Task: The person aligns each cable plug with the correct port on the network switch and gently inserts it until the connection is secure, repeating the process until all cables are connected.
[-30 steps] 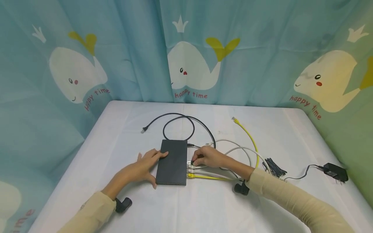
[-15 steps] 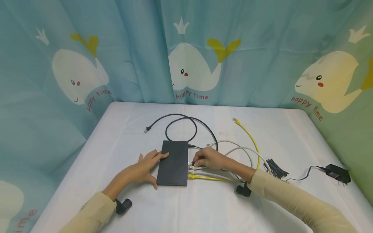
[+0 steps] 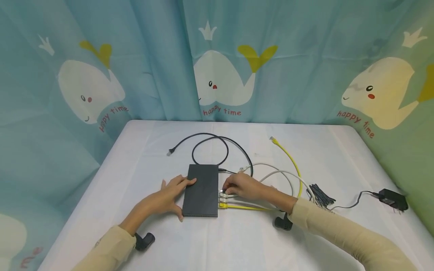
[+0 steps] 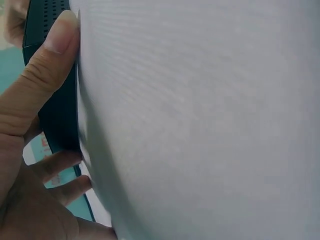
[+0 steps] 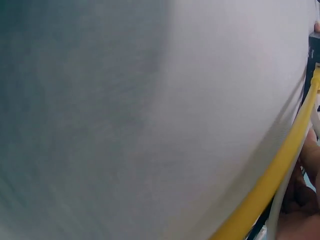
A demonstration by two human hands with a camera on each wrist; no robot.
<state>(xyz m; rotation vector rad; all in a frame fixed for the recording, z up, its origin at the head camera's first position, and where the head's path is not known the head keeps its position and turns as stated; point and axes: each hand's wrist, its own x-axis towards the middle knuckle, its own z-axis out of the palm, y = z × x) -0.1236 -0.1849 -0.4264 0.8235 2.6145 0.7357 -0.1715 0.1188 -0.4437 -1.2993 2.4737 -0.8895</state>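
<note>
A flat black network switch lies on the white-covered table, with cable ports along its right side. My left hand rests spread against its left side, index finger over the top and thumb at the near corner. The left wrist view shows that thumb beside the vented end of the case. At the ports, my right hand pinches the black plug of a network cable, partly hidden by the fingers. Below it, grey-white plugs and a yellow plug sit in neighbouring ports.
A black cable loops behind the switch. A loose yellow cable end points away at the back, with white cables near it. Farther right lie a bundled black cord and a power adapter.
My right hand's fingers have shifted slightly at the port, still pinching the black plug. The left hand keeps its place on the switch; the whole view sways a little.
</note>
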